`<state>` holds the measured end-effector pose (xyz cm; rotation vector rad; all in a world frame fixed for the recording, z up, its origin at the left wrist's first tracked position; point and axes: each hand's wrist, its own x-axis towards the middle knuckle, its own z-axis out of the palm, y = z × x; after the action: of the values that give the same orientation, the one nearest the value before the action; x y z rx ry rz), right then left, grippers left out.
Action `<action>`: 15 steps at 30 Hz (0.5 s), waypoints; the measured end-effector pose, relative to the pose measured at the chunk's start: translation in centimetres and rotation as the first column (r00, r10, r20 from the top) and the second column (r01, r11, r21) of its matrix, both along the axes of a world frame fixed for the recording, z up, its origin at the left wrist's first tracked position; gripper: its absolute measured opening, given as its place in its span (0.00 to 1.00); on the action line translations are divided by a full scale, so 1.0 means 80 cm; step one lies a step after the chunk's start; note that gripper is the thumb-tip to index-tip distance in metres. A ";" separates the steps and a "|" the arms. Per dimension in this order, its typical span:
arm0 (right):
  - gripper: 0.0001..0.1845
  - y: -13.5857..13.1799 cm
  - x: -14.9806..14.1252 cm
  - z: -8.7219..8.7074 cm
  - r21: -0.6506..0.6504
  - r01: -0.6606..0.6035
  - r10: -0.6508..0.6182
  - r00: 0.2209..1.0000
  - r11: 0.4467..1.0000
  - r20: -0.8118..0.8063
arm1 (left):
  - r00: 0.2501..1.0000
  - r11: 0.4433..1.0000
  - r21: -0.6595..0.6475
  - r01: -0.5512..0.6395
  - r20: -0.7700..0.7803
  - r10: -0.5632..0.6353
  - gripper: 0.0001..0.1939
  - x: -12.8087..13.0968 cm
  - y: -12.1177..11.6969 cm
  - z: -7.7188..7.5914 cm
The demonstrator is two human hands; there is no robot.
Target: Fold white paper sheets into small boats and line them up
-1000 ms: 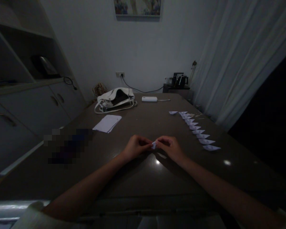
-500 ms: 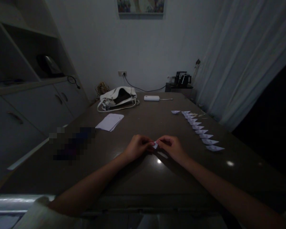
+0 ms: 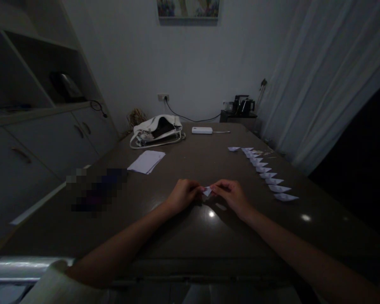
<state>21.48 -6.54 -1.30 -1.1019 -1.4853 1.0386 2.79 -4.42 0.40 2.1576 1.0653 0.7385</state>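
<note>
Between my two hands, just above the table, is a small folded piece of white paper (image 3: 207,191), a pointed shape at its lower end. My left hand (image 3: 185,195) pinches its left side with thumb and fingers. From the other side, my right hand (image 3: 231,195) pinches the right edge the same way. Part of the paper is hidden under the fingertips. To the right, several folded white paper boats (image 3: 279,188) stand in a slanting row, and a separate paper boat (image 3: 233,149) sits at its far end.
On the brown table (image 3: 190,236) a stack of white paper sheets (image 3: 147,162) lies to the left. Behind it rests an open white handbag (image 3: 158,128). A white power strip or device (image 3: 202,130) with a short cord lies farther back. A blurred dark patch (image 3: 99,192) covers something at left.
My fingers have moved slightly apart, with the right hand shifting a little to the right. More of the folded paper shows between them.
</note>
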 end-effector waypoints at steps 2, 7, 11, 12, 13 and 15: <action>0.13 0.000 0.000 0.000 -0.012 0.001 -0.001 1.000 1.000 -0.008 | 1.000 1.000 -0.015 0.002 0.014 -0.001 0.16 0.000 0.000 0.000; 0.12 0.000 -0.001 0.001 -0.045 0.000 -0.001 1.000 0.999 -0.031 | 0.999 0.999 -0.029 0.027 0.026 -0.026 0.18 -0.001 0.003 -0.004; 0.12 0.000 -0.001 0.002 -0.039 0.008 -0.010 0.998 0.999 -0.056 | 0.999 0.997 0.063 0.034 -0.036 -0.032 0.19 -0.003 0.003 -0.004; 0.12 0.001 -0.001 0.002 -0.043 0.012 -0.015 0.997 0.999 -0.070 | 0.999 0.995 0.100 0.024 -0.050 -0.019 0.19 -0.004 0.003 -0.002; 0.12 0.001 -0.001 0.002 -0.048 0.017 -0.021 0.996 0.999 -0.082 | 0.998 0.990 0.144 0.009 -0.061 -0.001 0.17 -0.004 0.002 -0.001; 0.12 0.002 -0.001 0.002 -0.063 0.020 -0.026 0.995 0.998 -0.096 | 0.996 0.973 0.229 -0.016 -0.079 0.035 0.15 -0.005 0.001 0.002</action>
<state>21.43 -6.41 -1.17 -1.0940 -1.3685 1.1134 2.40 -4.35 0.59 2.3915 1.0979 0.8248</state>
